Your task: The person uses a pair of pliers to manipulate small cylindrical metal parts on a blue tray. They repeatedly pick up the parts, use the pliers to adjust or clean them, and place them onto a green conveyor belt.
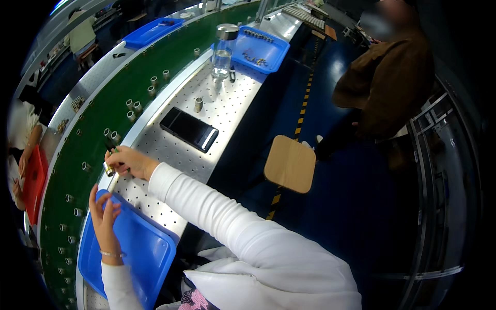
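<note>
My right hand (pixel 128 161) is closed over the near edge of the green belt, its fingers pinched around a small silvery metal cylinder (pixel 109 170) with a yellowish band. A slim dark piece (pixel 109 146) juts up beside the same fingers; its kind is unclear. Just nearer, my left hand (pixel 105 219) is raised over the blue tray (pixel 150 253), fingers spread and holding nothing. Several similar metal cylinders (pixel 115 137) stand on the green belt (pixel 98 124) beyond my right hand.
On the perforated metal bench lie a black phone-like device (pixel 189 129), a lone cylinder (pixel 199 105) and a glass bottle (pixel 222 57). Another blue tray (pixel 281 54) holds small parts. A wooden stool (pixel 290 164) and a standing person (pixel 390 77) are right; a co-worker's hands reach a red tray (pixel 35 183).
</note>
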{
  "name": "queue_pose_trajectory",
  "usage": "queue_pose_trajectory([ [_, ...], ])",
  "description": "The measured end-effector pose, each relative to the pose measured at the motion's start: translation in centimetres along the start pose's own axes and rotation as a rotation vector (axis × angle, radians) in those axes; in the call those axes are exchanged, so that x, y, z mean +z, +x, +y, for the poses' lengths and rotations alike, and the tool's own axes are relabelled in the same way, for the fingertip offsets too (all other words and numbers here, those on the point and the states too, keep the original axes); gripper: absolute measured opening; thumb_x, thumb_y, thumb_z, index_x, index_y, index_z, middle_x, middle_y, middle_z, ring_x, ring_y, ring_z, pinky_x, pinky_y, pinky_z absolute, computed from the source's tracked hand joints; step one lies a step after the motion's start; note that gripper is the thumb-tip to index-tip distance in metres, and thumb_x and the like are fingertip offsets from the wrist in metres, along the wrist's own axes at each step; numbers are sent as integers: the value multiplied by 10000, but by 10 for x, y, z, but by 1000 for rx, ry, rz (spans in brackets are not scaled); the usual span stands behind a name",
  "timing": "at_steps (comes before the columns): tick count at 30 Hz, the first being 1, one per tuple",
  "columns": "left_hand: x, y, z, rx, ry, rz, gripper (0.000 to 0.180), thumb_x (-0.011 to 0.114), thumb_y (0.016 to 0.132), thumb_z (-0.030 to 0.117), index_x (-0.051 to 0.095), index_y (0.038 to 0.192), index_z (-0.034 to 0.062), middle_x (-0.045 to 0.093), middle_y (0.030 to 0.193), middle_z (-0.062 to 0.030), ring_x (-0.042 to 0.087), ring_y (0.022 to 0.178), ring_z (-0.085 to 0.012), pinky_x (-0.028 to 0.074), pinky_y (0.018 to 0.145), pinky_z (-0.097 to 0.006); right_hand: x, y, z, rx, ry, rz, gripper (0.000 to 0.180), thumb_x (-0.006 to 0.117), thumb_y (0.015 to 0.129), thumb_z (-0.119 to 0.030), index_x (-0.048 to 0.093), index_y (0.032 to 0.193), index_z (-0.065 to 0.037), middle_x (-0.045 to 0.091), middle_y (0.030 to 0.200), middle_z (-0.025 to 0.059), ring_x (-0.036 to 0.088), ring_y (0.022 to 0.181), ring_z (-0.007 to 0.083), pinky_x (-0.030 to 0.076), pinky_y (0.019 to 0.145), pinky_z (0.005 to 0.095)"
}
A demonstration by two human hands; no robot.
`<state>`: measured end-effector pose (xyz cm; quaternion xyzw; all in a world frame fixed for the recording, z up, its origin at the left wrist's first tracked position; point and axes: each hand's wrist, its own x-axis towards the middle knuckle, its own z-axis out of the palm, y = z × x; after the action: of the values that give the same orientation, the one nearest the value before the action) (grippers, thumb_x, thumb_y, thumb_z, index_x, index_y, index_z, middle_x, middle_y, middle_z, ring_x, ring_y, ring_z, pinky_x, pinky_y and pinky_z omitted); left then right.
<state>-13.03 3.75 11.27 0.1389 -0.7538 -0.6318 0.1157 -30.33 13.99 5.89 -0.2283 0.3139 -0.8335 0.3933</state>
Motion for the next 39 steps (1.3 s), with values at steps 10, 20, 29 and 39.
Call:
queue_pose_trajectory([
  [10, -105, -77, -8, 134, 601, -105, 218, 590, 777, 5, 588, 994, -3, 595, 979, -91, 559, 925, -192, 443, 827, -289, 40, 30, -51, -363, 33, 83, 63, 582, 868, -142, 533, 830, -129, 433, 607, -43, 309, 422, 36, 206, 376, 213],
  [20, -187, -109, -44, -73, 449, 103, 313, 544, 871, 79, 538, 1169, -18, 578, 1152, -139, 548, 1059, -228, 413, 939, -325, 88, 18, -62, -319, -222, 181, 124, 627, 831, -180, 532, 842, -101, 462, 634, -30, 335, 420, 25, 229, 367, 198],
  [29, -203, -128, -48, 3, 571, 246, 252, 528, 875, 71, 585, 1096, -34, 612, 1062, -159, 567, 994, -230, 430, 904, -342, 34, -4, 31, 54, -72, 252, 130, 609, 816, -157, 515, 801, -68, 459, 654, -6, 307, 422, 33, 205, 374, 211],
  [39, -215, -141, -66, -131, 571, 389, 125, 472, 701, 20, 595, 682, 33, 616, 776, -98, 540, 797, -218, 431, 751, -336, 19, -9, 41, 41, 7, 228, 146, 607, 800, -176, 518, 761, -67, 450, 614, -10, 292, 398, 35, 203, 383, 222],
])
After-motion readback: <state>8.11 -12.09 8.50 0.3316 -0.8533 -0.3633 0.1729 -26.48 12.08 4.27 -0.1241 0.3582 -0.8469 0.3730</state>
